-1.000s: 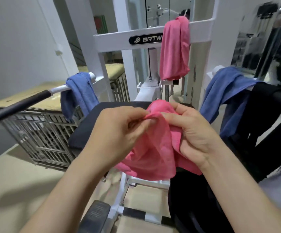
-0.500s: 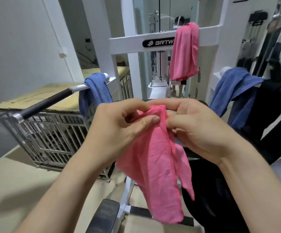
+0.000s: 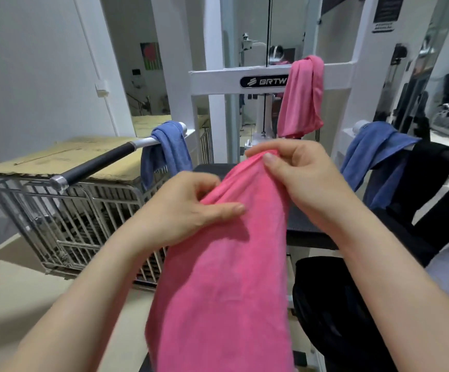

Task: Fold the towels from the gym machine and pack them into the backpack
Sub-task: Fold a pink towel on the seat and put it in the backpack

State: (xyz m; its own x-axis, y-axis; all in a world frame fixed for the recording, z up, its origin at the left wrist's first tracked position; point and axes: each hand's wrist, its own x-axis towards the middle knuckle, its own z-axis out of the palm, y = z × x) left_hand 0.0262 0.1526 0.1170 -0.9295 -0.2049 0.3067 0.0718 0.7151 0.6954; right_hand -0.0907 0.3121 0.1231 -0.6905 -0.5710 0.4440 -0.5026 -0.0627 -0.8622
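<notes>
A pink towel (image 3: 226,277) hangs long in front of me, held up at its top. My right hand (image 3: 298,178) pinches the top edge between thumb and fingers. My left hand (image 3: 188,210) grips the towel's left side a little lower, thumb lying across the cloth. A second pink towel (image 3: 302,98) is draped over the white gym machine's crossbar (image 3: 218,83). One blue towel (image 3: 169,154) hangs on the left handle bar, another blue towel (image 3: 373,159) on the right arm. The black backpack (image 3: 333,312) sits low at the right, partly behind the towel.
A wire cage (image 3: 64,218) topped with cardboard stands at the left, close to the black-gripped handle bar (image 3: 97,163). The machine's dark seat pad (image 3: 303,221) lies behind the towel. A black garment (image 3: 427,183) hangs at the right. Beige floor at lower left.
The towel has been raised and let drop to its full length. My right hand moved up to the top edge, and my left hand slid down its left side.
</notes>
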